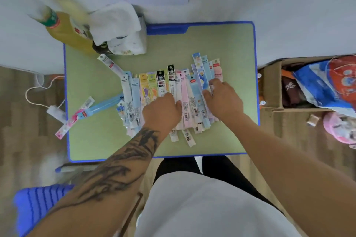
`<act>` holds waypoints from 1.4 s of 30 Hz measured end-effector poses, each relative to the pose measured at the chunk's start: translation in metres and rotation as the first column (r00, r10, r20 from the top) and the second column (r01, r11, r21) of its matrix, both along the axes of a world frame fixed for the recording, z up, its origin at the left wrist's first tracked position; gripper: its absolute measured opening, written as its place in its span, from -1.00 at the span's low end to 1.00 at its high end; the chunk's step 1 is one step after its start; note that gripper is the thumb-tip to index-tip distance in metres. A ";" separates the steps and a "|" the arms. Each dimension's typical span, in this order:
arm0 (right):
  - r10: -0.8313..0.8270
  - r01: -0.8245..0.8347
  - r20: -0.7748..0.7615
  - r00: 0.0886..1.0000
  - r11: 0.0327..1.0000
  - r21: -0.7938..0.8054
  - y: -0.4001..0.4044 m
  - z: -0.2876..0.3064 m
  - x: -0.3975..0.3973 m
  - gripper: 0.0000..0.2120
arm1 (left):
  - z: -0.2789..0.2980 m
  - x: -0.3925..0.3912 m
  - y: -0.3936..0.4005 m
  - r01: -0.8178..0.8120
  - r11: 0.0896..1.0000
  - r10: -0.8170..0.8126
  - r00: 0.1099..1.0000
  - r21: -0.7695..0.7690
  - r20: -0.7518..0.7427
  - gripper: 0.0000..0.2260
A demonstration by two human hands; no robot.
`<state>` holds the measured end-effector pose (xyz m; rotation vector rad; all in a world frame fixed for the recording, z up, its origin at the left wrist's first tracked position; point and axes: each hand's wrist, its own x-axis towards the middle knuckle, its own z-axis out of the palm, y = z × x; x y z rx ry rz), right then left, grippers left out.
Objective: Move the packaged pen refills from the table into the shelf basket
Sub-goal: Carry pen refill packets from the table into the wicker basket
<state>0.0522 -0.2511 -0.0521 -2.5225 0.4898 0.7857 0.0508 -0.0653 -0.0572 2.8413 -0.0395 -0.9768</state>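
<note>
Your left hand (pixel 161 110) and right hand (pixel 221 100) rest on a fanned row of refill packs (pixel 185 92) on the green worktop (pixel 231 44). Fingers curl into the packs; whether they grip, you cannot tell. A few strays (pixel 86 109) lie left. No basket shows, so the job looks barely begun.

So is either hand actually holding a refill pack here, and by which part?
The right hand pinches packs at the right end of the refill row, around mid-length. The left hand rests curled on the row's middle; whether it grips anything cannot be told.
</note>
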 end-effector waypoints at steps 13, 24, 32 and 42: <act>-0.184 0.180 -0.073 0.980 0.982 -0.052 0.016 -0.015 0.011 -0.83 | -0.004 0.015 0.003 0.040 0.998 -0.042 0.998 -0.045 -0.055 -0.75; -0.552 0.527 -0.028 0.833 0.778 0.343 -0.004 -0.002 -0.026 -0.90 | 0.020 0.009 -0.006 0.028 0.967 -0.022 0.999 -0.255 0.026 -0.76; -0.857 0.709 -0.156 0.492 0.290 0.643 -0.058 0.058 -0.108 -0.78 | 0.062 -0.035 -0.082 -0.295 0.681 0.192 0.955 -0.670 -0.226 -0.79; -0.930 0.581 -0.290 0.227 -0.110 0.806 -0.177 0.103 -0.292 -0.85 | 0.119 -0.165 -0.245 -0.253 0.619 0.009 0.949 -0.744 -0.316 -0.80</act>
